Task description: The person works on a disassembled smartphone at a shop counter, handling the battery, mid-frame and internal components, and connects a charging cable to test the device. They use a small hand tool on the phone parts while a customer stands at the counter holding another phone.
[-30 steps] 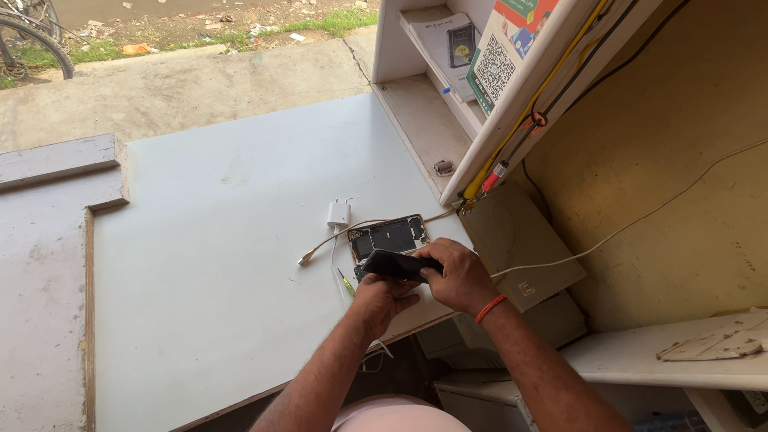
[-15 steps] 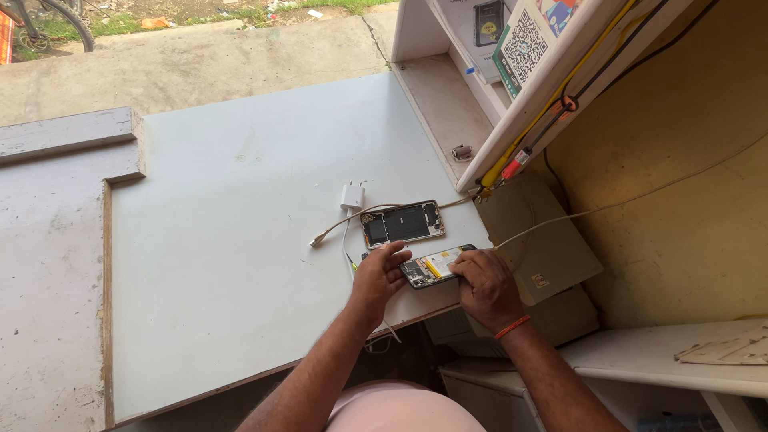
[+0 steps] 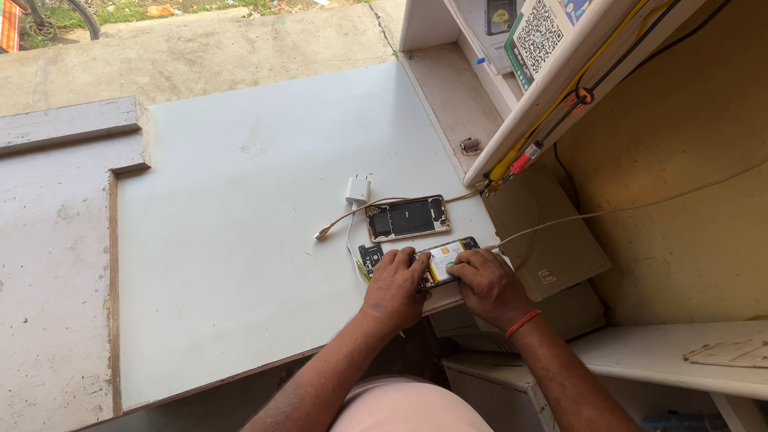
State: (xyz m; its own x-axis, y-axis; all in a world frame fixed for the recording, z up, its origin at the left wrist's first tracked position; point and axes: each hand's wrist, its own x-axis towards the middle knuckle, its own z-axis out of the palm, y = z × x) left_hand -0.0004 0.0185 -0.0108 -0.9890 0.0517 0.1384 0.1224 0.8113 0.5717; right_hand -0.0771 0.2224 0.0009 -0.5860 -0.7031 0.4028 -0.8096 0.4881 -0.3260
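Observation:
An opened phone (image 3: 436, 257) with a yellow-labelled battery lies near the front edge of the pale worktop (image 3: 240, 208). My left hand (image 3: 394, 288) rests on its left half, fingers pressing down. My right hand (image 3: 488, 282), with an orange band on the wrist, presses on its right end. Just behind it lies a second opened phone (image 3: 407, 218), its dark insides facing up, apart from both hands.
A white charger plug (image 3: 358, 189) with a beige cable (image 3: 344, 218) lies behind the phones. A second cable (image 3: 624, 210) runs right along the wall. A shelf unit (image 3: 512, 88) with cards and wires stands at the right. Concrete ground lies beyond the worktop.
A second ago both hands held a dark phone part lifted off the worktop. Now the phone lies flat with the battery showing, and both hands press on it.

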